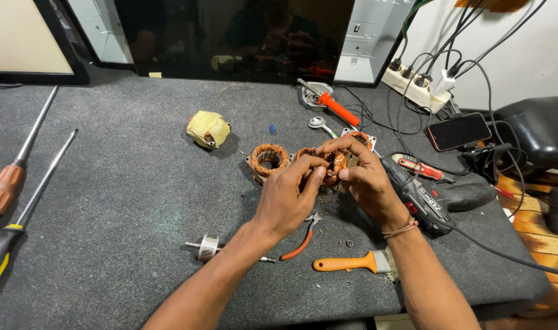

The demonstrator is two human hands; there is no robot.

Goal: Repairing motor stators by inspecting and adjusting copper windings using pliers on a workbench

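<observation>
**A:** From the head view, what have you got in your hands?

**B:** Your left hand (289,194) and right hand (363,177) meet over the middle of the surface (126,183). Both are curled in, fingertips pinching the copper coil (334,164) between them from either side. It sits just above the surface, toward the far edge.

**A:** And right beside it?

**B:** A second coil (269,157) lies just to the left of the one you hold, near your left fingertips but apart from them. A third (359,138) peeks out behind your right fingers; you can't tell whether it touches them.

**A:** What lies nearer to you?

**B:** Pliers (302,239) with orange grips lie under your left wrist, a rotor (210,247) on its shaft to their left, and an orange-handled brush (351,263) toward the near edge. A black drill (426,198) lies just beside your right wrist.

**A:** Farther out?

**B:** Two long screwdrivers (23,183) near the left edge, a yellow taped lump (208,129) behind the coils, a soldering iron (335,107) and a phone (462,130) toward the far right corner.
</observation>
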